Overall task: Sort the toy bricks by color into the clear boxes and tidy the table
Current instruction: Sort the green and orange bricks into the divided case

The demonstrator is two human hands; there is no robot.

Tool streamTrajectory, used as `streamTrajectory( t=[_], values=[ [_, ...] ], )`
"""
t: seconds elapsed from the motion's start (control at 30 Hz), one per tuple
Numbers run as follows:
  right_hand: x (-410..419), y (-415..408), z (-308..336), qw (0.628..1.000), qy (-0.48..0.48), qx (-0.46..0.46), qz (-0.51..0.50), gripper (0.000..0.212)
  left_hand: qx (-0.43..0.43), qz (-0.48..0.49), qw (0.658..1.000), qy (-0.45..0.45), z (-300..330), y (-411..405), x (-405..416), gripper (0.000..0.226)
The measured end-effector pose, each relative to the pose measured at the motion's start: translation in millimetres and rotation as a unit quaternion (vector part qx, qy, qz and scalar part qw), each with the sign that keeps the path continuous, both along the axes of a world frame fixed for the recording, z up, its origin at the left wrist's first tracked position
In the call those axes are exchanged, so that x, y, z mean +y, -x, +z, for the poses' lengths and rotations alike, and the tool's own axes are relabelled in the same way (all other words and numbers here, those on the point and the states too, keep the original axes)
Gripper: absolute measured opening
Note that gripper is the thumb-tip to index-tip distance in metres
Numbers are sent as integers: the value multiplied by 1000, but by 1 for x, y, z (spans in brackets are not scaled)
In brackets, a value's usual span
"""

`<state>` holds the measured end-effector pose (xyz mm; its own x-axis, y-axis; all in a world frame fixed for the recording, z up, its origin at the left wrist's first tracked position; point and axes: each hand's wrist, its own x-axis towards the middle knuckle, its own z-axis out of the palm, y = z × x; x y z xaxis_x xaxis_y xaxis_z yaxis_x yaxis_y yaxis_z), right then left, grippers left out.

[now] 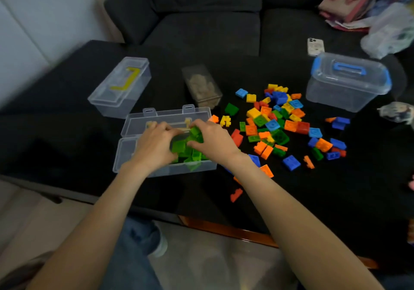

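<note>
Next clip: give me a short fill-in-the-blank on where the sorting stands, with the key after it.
1. The open clear box under both hands holds only ____ bricks.
2. The closed box with the blue handle stands at the table's far ____.
3. The phone lies on the ____.

Missing words: green; right; sofa

Centre frame: open box [125,153] of green bricks [179,147], left hand [154,143] and right hand [212,140] curled on them; right: mixed brick pile [277,121]; upper left: shut box [119,86]; upper right: blue-handled tub [348,81], phone [315,46].
</note>
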<state>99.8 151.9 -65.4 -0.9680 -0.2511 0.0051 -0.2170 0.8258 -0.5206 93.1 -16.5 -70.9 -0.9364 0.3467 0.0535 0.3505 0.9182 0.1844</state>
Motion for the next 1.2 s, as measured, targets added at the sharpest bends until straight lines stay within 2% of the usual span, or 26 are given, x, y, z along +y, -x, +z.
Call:
streamTrajectory(
  t=[0.17, 0.27, 0.37, 0.5, 0.63, 0.73, 0.8, 0.97, 1.03, 1.2],
  values=[
    [4, -1, -3, 1000, 1, -11, 12, 57, 3, -17, 998, -61, -6, 1, -14, 51],
    [8, -2, -6, 999, -39, 21, 9, 41, 16, -14, 995, -98, -13, -1, -16, 46],
    [-2, -5, -6, 995, -80, 10, 63, 38, 51, -16, 991, -121, -20, -3, -13, 39],
    [-4, -9, -6, 989, -44, -2, 142, 31, 81, -7, 988, -129, -25, 0, -10, 28],
    [25, -12, -1, 993, -32, 47, 105, 28, 113, 5, 985, -131, -16, 4, 10, 22],
    [63, -12, 9, 995, 14, 88, 43, 24, 72, -53, 984, -152, -6, 11, 40, 27],
    [100, -7, 11, 995, 9, 96, -6, 24, 37, -99, 981, -160, -2, 25, 67, 29],
    [196, 18, -16, 990, -33, 42, -133, 29, -45, -117, 977, -170, 0, 72, 135, 33],
    [214, 27, -32, 991, -55, 15, -122, 34, -72, -121, 979, -146, -7, 86, 158, 35],
    [216, 45, -49, 995, -80, -13, -62, 41, -142, -106, 984, 4, -30, 103, 193, 47]
  ],
)
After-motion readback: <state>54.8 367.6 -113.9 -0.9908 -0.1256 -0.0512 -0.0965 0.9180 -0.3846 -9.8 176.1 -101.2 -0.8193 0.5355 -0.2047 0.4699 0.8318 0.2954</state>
